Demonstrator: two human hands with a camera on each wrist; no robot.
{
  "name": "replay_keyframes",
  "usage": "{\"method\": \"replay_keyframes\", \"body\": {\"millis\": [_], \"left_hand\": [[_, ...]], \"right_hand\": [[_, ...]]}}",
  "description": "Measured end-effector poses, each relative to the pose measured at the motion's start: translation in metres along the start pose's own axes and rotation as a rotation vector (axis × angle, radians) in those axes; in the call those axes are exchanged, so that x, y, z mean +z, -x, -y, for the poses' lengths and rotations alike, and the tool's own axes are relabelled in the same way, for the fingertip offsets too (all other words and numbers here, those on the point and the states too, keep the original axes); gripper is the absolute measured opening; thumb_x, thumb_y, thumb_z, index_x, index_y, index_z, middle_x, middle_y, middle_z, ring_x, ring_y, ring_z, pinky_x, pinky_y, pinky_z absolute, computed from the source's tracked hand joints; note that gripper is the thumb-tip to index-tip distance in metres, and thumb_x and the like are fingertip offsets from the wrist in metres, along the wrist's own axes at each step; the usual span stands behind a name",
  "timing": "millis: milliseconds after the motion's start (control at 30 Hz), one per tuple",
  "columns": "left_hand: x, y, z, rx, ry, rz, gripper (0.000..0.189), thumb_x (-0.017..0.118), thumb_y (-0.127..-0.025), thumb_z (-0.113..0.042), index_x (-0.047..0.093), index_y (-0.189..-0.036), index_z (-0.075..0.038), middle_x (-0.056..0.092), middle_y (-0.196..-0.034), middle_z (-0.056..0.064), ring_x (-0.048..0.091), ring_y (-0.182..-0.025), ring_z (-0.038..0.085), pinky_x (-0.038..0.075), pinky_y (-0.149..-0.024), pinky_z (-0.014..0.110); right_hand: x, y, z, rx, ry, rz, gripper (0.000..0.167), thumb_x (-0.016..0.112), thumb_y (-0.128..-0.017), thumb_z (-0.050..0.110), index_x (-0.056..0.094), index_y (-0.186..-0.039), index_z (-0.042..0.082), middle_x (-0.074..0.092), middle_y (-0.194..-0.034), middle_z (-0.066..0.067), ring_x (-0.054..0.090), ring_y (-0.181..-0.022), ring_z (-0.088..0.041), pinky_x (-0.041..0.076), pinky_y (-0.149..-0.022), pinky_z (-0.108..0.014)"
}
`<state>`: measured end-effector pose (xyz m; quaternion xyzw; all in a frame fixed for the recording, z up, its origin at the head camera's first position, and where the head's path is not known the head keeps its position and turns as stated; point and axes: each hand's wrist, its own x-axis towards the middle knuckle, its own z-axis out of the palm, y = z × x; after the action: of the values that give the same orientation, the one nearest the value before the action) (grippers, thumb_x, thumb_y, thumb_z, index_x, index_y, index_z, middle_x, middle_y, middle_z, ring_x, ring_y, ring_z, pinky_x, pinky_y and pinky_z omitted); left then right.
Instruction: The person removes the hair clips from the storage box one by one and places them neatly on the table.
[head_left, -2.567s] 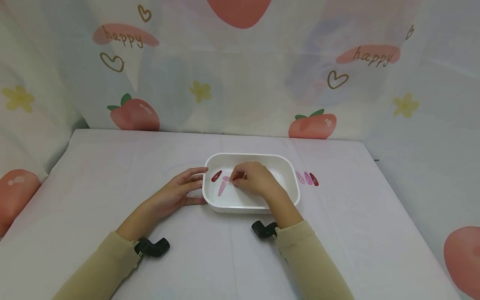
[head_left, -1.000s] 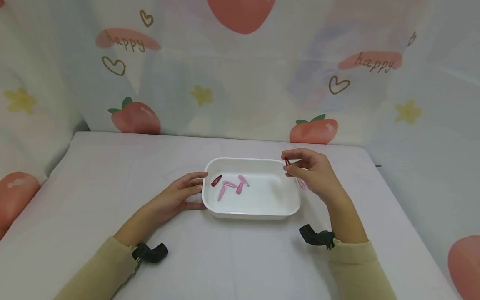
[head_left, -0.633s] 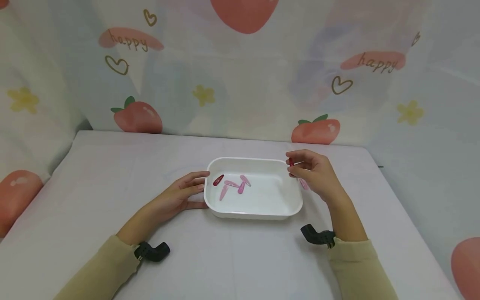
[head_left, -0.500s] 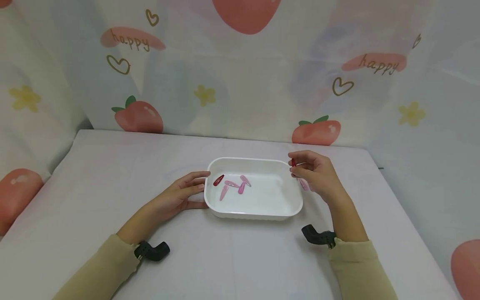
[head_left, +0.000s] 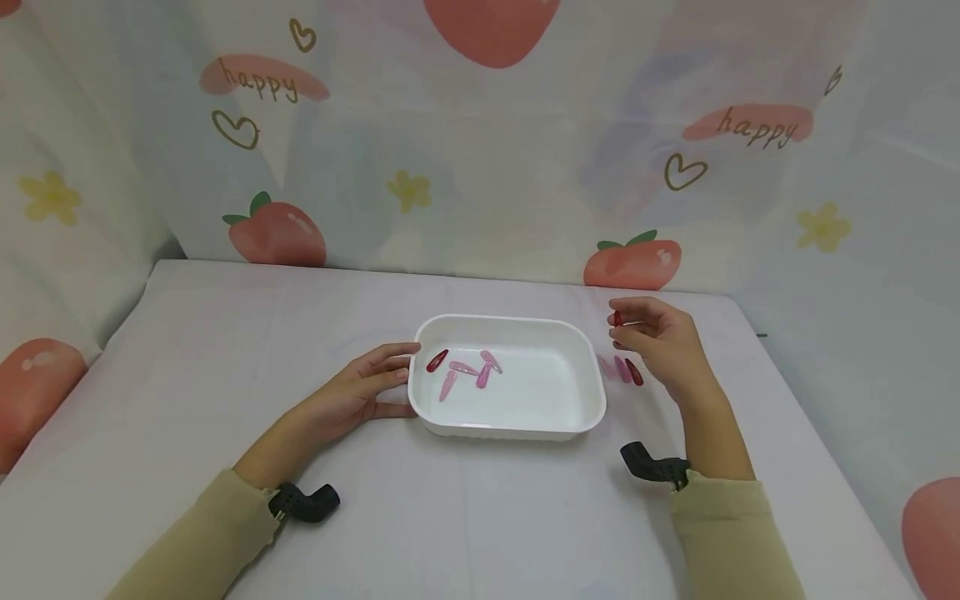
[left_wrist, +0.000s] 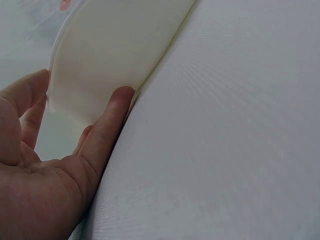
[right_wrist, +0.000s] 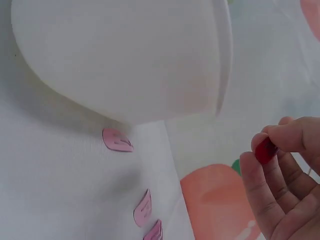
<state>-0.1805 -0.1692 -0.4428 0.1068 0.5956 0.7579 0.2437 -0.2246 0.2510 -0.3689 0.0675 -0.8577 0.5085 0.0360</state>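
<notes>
Between thumb and fingertips, my right hand (head_left: pixel 660 342) pinches a red snap hair clip (head_left: pixel 618 318), raised right of the white tray (head_left: pixel 540 375). The right wrist view shows the same red hair clip (right_wrist: pixel 266 151) partly covered by the fingers. My left hand (head_left: pixel 352 387) lies against the tray's left end; in the left wrist view its thumb (left_wrist: pixel 107 122) touches the outer wall, and other fingers reach the rim. Inside the tray, toward its left, lie a dark red clip (head_left: pixel 437 361) and several pink clips (head_left: pixel 463 367).
On the white-covered table (head_left: pixel 450 508), just right of the tray, a row holds a pale pink clip (head_left: pixel 606 367), a pink clip (head_left: pixel 622 369) and a dark red clip (head_left: pixel 634 372). A printed cloth backdrop (head_left: pixel 487 183) stands behind the table.
My right hand has left the tray's inside with the red clip and moved right, lately shifting further and uncovering the row of clips. The left hand stays at the tray's end.
</notes>
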Motion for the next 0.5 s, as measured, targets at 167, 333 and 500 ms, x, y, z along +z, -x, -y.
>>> {"method": "replay_keyframes", "body": {"millis": [167,333,500], "left_hand": [[0.000,0.000,0.000,0.001,0.001,0.000,0.055,0.055,-0.103,-0.013,0.033,-0.153,-0.009,0.034,-0.153,0.020,0.046,-0.133,0.039,0.054,-0.095,0.055],[0.001,0.001,-0.001,-0.004,-0.009,-0.008,0.055,0.055,-0.103,-0.013,0.032,-0.153,-0.009,0.034,-0.153,0.020,0.047,-0.133,0.039,0.054,-0.095,0.054],[0.001,0.001,-0.002,-0.002,-0.009,-0.007,0.055,0.054,-0.103,-0.013,0.032,-0.153,-0.008,0.034,-0.153,0.020,0.047,-0.133,0.040,0.054,-0.095,0.054]], "right_hand": [[-0.007,-0.002,-0.009,0.041,0.050,-0.040,0.037,0.064,-0.098,0.013,0.059,-0.134,0.007,0.062,-0.121,-0.016,0.065,-0.091,-0.005,0.058,-0.077,-0.015],[-0.010,-0.004,-0.019,0.104,0.093,-0.061,0.037,0.062,-0.099,0.015,0.058,-0.135,0.008,0.060,-0.124,-0.015,0.065,-0.091,-0.004,0.057,-0.076,-0.015],[-0.014,-0.005,-0.028,0.127,0.119,-0.065,0.039,0.061,-0.099,0.018,0.057,-0.136,0.008,0.059,-0.126,-0.015,0.065,-0.094,-0.006,0.057,-0.077,-0.014]]}}
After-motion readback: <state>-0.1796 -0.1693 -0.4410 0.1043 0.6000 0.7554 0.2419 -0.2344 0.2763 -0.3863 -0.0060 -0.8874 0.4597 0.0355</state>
